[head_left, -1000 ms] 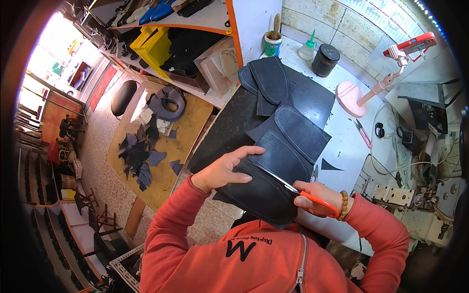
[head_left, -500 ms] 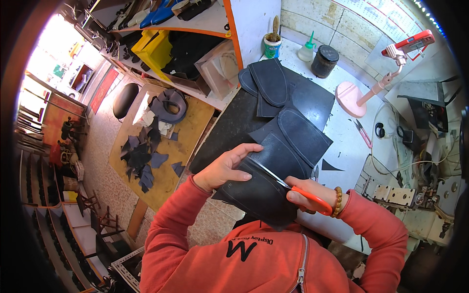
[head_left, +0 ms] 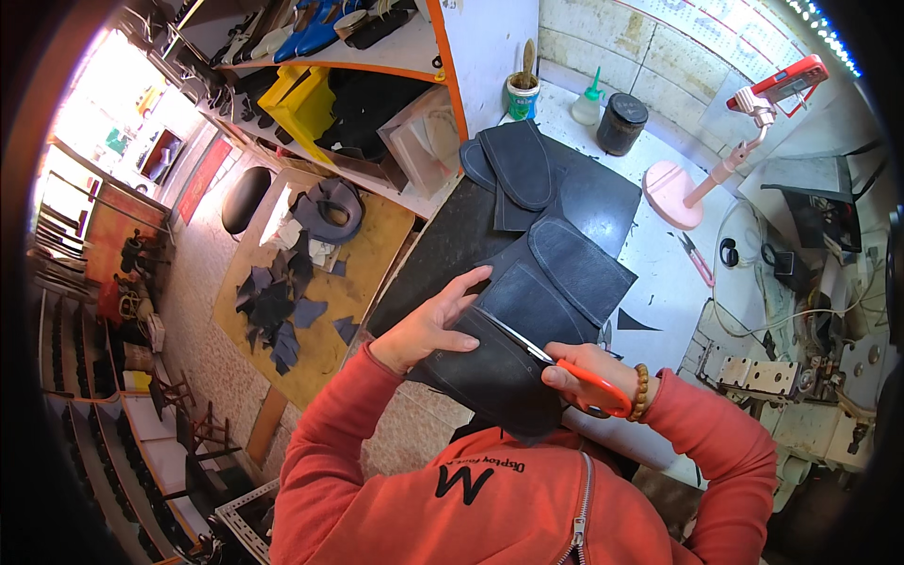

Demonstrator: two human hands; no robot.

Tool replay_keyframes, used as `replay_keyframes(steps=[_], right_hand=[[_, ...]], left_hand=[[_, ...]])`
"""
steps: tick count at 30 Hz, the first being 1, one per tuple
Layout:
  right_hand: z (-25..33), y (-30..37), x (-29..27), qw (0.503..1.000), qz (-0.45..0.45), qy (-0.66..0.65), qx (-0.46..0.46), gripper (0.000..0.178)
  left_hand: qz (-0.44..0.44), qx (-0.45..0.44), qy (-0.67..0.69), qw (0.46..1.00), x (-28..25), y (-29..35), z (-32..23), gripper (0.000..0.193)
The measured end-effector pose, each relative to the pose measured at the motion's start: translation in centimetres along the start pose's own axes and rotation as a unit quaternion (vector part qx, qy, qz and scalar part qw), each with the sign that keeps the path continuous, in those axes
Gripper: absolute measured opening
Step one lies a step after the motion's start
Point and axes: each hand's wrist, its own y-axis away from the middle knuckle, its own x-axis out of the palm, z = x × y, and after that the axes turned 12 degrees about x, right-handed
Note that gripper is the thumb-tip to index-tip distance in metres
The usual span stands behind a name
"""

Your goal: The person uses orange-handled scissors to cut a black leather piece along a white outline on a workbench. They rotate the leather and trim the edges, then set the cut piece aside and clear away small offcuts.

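My right hand [head_left: 584, 369] grips a pair of scissors with red-orange handles [head_left: 607, 395]. The slim metal blades [head_left: 516, 335] lie along the upper edge of a black leather piece [head_left: 494, 369] close to my body. On the left, my left hand [head_left: 424, 325] has its thumb on top of that piece and its index finger stretched forward; the rest of its fingers are partly hidden. Beyond the blades lies a stitched black leather piece [head_left: 582, 268] with a curved flap. A similar stitched piece [head_left: 518, 165] rests farther back.
A dark board [head_left: 603, 202] lies under the leather. Behind it stand a brush pot [head_left: 523, 96], a green-tipped bottle [head_left: 588, 105] and a dark jar [head_left: 621, 124]. To the right are a pink phone stand [head_left: 672, 196] and pink-handled snips [head_left: 697, 259]. Dark scraps [head_left: 278, 315] cover a lower board.
My right hand and the scissors have shifted slightly left, and the handles look more spread. The fingers of my left hand have moved a little up and left.
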Motion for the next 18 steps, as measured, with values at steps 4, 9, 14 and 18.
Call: replay_keyframes(steps=[4, 9, 14, 18], right_hand=[[-0.3, -0.4, 0.2, 0.999, -0.018, 0.046, -0.021, 0.056], [-0.6, -0.6, 0.6, 0.999, -0.030, -0.006, -0.023, 0.050], [-2.0, 2.0, -0.7, 0.974, -0.070, -0.196, -0.094, 0.068], [-3.0, 3.1, -0.7, 0.955, -0.136, -0.210, -0.158, 0.080]], left_hand=[[-0.009, 0.001, -0.006, 1.000, 0.2, 0.1, -0.2, 0.101], [-0.024, 0.007, -0.017, 1.000, 0.5, 0.9, -0.2, 0.100], [-0.198, 0.083, -0.081, 0.973, -0.1, 3.6, -3.1, 0.066], [-0.338, 0.260, 0.070, 0.902, 1.7, 3.7, -4.1, 0.036]])
